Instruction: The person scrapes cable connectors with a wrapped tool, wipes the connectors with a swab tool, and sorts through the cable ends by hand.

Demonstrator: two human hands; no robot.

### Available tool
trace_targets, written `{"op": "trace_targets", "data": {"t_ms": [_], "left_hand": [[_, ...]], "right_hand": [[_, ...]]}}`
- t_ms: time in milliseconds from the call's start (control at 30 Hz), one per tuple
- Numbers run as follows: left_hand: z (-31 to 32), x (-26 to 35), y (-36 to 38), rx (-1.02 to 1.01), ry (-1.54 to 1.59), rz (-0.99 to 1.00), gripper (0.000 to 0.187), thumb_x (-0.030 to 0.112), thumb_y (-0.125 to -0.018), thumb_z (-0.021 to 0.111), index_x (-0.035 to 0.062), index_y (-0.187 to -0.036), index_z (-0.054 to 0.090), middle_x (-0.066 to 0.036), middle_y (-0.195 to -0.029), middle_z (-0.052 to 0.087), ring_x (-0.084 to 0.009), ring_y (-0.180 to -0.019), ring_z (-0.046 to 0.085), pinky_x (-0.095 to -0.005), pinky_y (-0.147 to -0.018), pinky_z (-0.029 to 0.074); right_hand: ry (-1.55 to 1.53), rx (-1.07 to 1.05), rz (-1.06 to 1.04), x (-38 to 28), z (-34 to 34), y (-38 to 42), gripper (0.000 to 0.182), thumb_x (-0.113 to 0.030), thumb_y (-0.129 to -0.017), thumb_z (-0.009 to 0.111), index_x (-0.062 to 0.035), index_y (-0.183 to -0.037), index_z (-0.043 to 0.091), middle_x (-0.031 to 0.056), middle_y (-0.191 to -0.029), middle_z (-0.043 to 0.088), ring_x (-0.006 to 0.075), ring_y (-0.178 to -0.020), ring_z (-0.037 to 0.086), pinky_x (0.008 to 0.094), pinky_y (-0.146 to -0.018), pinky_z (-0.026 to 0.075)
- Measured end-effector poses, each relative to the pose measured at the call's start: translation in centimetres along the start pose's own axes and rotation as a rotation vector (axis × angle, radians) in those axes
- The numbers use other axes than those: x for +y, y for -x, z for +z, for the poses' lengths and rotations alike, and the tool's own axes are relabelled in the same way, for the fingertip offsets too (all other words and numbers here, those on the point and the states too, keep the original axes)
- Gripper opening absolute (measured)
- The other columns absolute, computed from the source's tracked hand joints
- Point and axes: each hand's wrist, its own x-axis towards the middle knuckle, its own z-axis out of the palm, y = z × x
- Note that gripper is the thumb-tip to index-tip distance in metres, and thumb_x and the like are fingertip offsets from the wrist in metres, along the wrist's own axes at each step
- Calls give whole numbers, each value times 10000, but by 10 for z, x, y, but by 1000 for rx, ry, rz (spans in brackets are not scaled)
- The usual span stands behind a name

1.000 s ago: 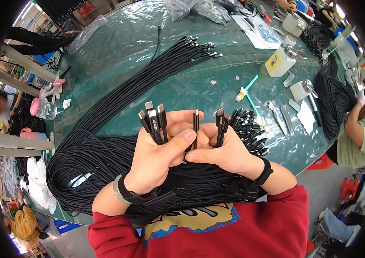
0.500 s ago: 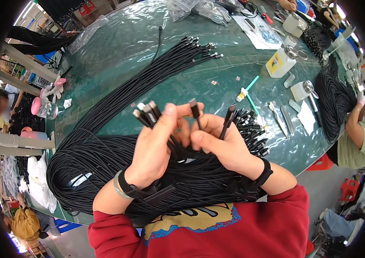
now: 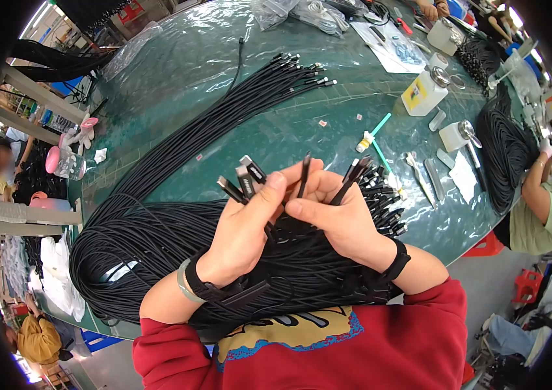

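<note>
Several black cable connectors (image 3: pixel 247 182) stick up from my left hand (image 3: pixel 243 227), which is closed around them. My right hand (image 3: pixel 336 211) is closed on more cable ends (image 3: pixel 349 182). Between the two hands' fingertips stands one upright connector (image 3: pixel 305 172); which hand grips it is hard to tell. A big coil of black cables (image 3: pixel 139 240) lies beneath and around my hands, its metal-tipped ends fanned out on the green table (image 3: pixel 178 71). Another cluster of connector ends (image 3: pixel 390 208) lies just right of my right hand.
Bottles with metal lids (image 3: pixel 424 94) (image 3: pixel 456 135), tweezers (image 3: pixel 421 182) and a white paper (image 3: pixel 393 49) are on the right. A pink-lidded jar (image 3: pixel 66 162) stands at the left. A co-worker's arm (image 3: pixel 536 185) is beside another cable bundle (image 3: pixel 500 153).
My left hand has moved slightly right, and its connectors have tilted and spread. The single upright connector has shifted right. More connector tips show above my right hand.
</note>
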Motion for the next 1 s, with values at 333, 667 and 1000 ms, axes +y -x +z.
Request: {"op": "trace_targets", "data": {"t_ms": [333, 667, 1000], "left_hand": [[-6, 16, 5, 103, 81, -114, 161, 118, -810, 544, 0, -920, 550, 9, -723, 515, -19, -481, 366, -167, -407, 213], [-8, 17, 6, 194, 36, -131, 102, 61, -745, 618, -1, -810, 568, 21, -629, 490, -13, -440, 325, -164, -390, 188], [1, 22, 7, 267, -33, -129, 151, 34, -738, 614, -11, -878, 577, -19, -659, 555, -9, -450, 362, -156, -384, 197]], "right_hand": [[-144, -79, 95, 3, -2, 0, 93, -103, -754, 646, -27, -750, 593, -35, -659, 549, 10, -579, 454, 154, -510, 326], [39, -232, 167, -13, -3, 0, 171, -158, -781, 619, 11, -793, 595, -39, -596, 483, 28, -529, 382, 200, -463, 278], [114, -160, 53, -5, -5, -1, 106, -107, -759, 642, -19, -758, 582, -51, -576, 487, 11, -523, 395, 185, -460, 292]]}}
